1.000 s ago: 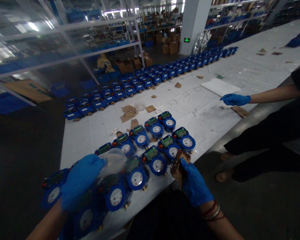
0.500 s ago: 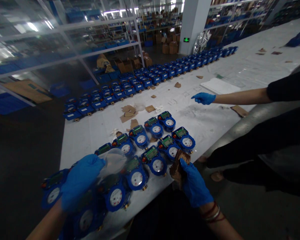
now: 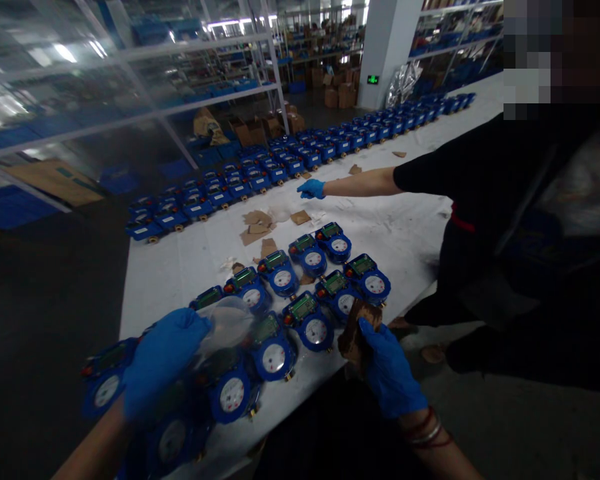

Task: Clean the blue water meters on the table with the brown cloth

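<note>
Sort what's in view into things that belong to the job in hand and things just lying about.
In the job, apparently:
Translucent container, in the left hand
Brown-stained piece, in the right hand
Nearer blue meters, green boards showing
Probably the far rows of blue meters

Just lying about, it seems:
Cardboard scraps on the white table
Cartons in the background
</note>
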The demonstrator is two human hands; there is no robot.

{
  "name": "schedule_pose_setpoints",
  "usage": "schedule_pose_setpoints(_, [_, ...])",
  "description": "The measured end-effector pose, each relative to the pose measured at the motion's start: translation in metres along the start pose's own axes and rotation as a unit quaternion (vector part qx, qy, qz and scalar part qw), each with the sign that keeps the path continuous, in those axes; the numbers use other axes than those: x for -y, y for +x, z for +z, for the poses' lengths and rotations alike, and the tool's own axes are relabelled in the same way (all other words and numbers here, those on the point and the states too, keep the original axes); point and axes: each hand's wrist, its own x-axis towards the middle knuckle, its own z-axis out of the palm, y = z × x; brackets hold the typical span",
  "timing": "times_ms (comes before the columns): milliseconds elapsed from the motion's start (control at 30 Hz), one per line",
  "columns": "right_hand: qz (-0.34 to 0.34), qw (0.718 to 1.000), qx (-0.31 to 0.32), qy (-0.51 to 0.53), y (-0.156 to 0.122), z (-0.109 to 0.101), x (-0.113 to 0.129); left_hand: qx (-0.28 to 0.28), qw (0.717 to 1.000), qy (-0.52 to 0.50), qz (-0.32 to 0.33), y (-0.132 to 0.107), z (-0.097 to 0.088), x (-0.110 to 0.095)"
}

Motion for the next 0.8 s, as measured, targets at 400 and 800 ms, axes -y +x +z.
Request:
schedule_pose_setpoints(400, [0.007,1.0,0.01,0.0,-0.007,0.008,0.005,-0.003,1.0,0.001,-0.012,-0.004,-0.002,-0.01])
schedule_pose_setpoints(800, [0.0,1.0,-0.002,0.008,-0.007,0.01,0.005,0.01,1.0,0.003,0.005,0.004,-0.004,0.001])
